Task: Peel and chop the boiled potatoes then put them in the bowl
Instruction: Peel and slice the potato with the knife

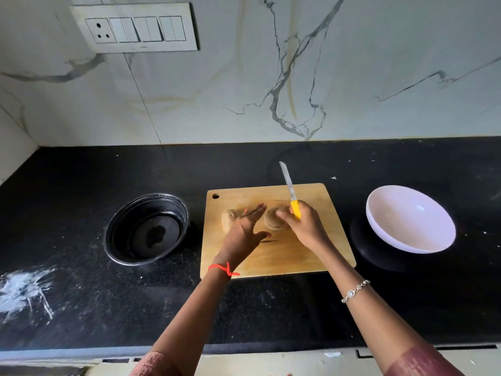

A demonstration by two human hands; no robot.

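Two boiled potatoes, both in their brown skins, lie on a wooden chopping board on a dark kitchen counter, with peeling apparently not yet begun. The right hand grips the yellow handle of a knife, fingers curled round it, blade raised off the board and pointing toward 12 o'clock, a shade to 11. The round potato sits just at 9 o'clock from that grip, and an outstretched finger of the same hand appears to touch its top. The left hand hovers flat, fingers straight and spread, holding nothing, between the two potatoes. It partly covers the second potato, which lies at 9 o'clock on the board; its long axis seems to run 12 to 6. The free left hand looks the nearer one to steady either potato. The white bowl waits at 3 o'clock off the board, a black pot at 9 o'clock.
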